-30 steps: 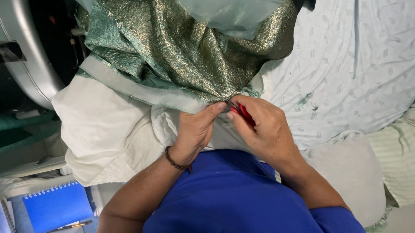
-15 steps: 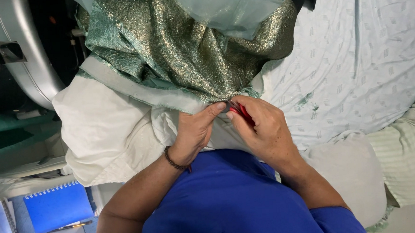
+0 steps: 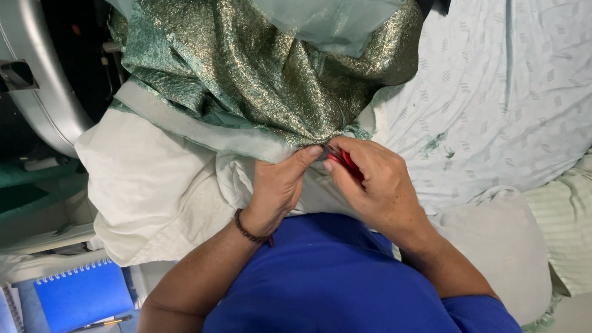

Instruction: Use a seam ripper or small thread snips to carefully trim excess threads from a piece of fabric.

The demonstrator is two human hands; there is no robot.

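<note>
Pale patterned bedsheet (image 3: 508, 94) filled the right side, with a blue spiral notebook (image 3: 80, 296) down at lower left. Your left hand (image 3: 277, 191) was pinched shut on the edge of the green-gold shimmery fabric (image 3: 264, 73), thumb pressed on top. Your right hand (image 3: 378, 186) was closed around a small red-handled tool (image 3: 345, 162), its tip touching the fabric edge just beside that thumb. So the seam sat right between both grips, with the bulk of the cloth piled away from you over a white bundle (image 3: 148, 188).

Green brocade (image 3: 257, 74) ahead; sheet (image 3: 508, 88) seemingly open.
</note>
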